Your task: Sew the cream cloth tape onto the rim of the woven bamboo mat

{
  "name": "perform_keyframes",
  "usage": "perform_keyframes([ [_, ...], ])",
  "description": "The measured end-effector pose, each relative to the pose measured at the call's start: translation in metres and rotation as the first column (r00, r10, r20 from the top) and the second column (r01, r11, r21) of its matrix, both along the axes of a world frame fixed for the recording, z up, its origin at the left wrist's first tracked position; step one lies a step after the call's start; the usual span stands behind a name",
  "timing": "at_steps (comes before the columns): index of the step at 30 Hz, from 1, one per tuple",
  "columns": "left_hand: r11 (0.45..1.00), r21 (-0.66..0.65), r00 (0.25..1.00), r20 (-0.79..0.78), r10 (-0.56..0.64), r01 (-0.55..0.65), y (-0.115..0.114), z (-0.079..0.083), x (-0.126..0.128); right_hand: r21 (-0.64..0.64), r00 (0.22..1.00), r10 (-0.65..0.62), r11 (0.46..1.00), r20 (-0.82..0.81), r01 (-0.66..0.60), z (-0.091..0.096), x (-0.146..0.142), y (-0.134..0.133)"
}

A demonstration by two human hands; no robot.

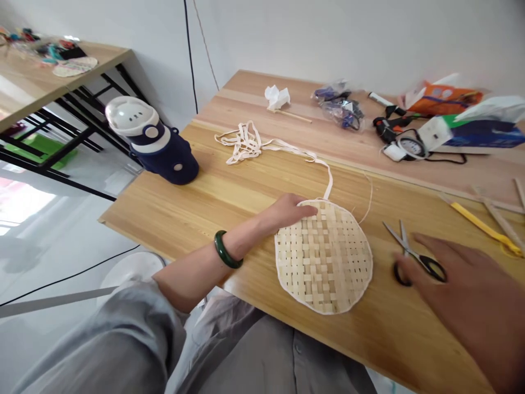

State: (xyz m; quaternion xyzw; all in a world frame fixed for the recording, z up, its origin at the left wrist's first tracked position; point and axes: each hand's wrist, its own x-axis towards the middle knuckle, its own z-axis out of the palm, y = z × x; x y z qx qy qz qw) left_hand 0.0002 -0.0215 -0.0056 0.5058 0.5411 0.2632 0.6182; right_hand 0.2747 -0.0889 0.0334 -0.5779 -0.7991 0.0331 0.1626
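A round woven bamboo mat [324, 257] with a white tape edge lies flat near the table's front edge. My left hand [285, 213], a green bangle on its wrist, rests on the mat's upper left rim with the fingers curled over the edge. A white tape [324, 164] runs from the mat's top to a loose pile of tape [244, 143] farther back. My right hand [471, 295] hovers blurred over the black handles of a pair of scissors [414, 254] to the right of the mat, fingers stretched toward them.
A navy and white bottle [158, 145] lies at the wooden table's [197, 202] left end. At the back are crumpled paper [276, 97], plastic bags [340, 106], a glue gun [388, 126], and packets [471, 117]. A yellow tool [482, 224] and wooden sticks [502, 219] lie at right.
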Motion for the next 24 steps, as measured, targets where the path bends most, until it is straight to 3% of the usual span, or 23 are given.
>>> perform_keyframes([
  [1, 1.000, 0.014, 1.000, -0.006, -0.010, 0.011, -0.001, 0.003, 0.003, 0.083, 0.988, 0.142, 0.986, 0.056, -0.146, 0.006, -0.029, -0.005],
  [2, 0.999, 0.033, 1.000, -0.012, -0.024, 0.024, -0.002, 0.007, 0.005, 0.174, 0.929, 0.363, 0.913, 0.067, -0.369, 0.011, -0.061, -0.011],
  [3, 0.998, 0.053, 0.999, -0.017, -0.037, 0.038, -0.004, 0.011, 0.008, 0.203, 0.828, 0.553, 0.804, 0.090, -0.559, 0.015, -0.094, -0.016],
  [5, 0.994, 0.090, 0.998, -0.028, -0.062, 0.064, -0.008, 0.016, 0.012, 0.198, 0.636, 0.761, 0.609, 0.126, -0.768, 0.015, -0.153, -0.023],
  [6, 0.992, 0.102, 0.997, -0.036, -0.071, 0.075, -0.010, 0.017, 0.014, 0.189, 0.590, 0.795, 0.564, 0.138, -0.804, 0.013, -0.176, -0.025],
  [8, 0.988, 0.117, 0.994, -0.050, -0.093, 0.098, -0.013, 0.017, 0.014, 0.189, 0.581, 0.801, 0.554, 0.146, -0.811, 0.005, -0.208, -0.024],
  [10, 0.986, 0.131, 0.993, -0.065, -0.098, 0.106, -0.015, 0.014, 0.012, 0.107, 0.596, 0.789, 0.586, 0.152, -0.803, -0.001, -0.220, -0.021],
  [16, 0.973, 0.214, 0.986, -0.155, -0.055, 0.088, -0.016, 0.006, 0.012, -0.047, 0.594, 0.795, 0.603, 0.120, -0.797, 0.000, -0.216, -0.012],
  [24, 0.968, 0.230, 0.969, -0.243, -0.047, 0.104, -0.019, 0.004, 0.023, -0.331, 0.645, 0.751, 0.650, 0.144, -0.684, 0.026, -0.222, -0.011],
])
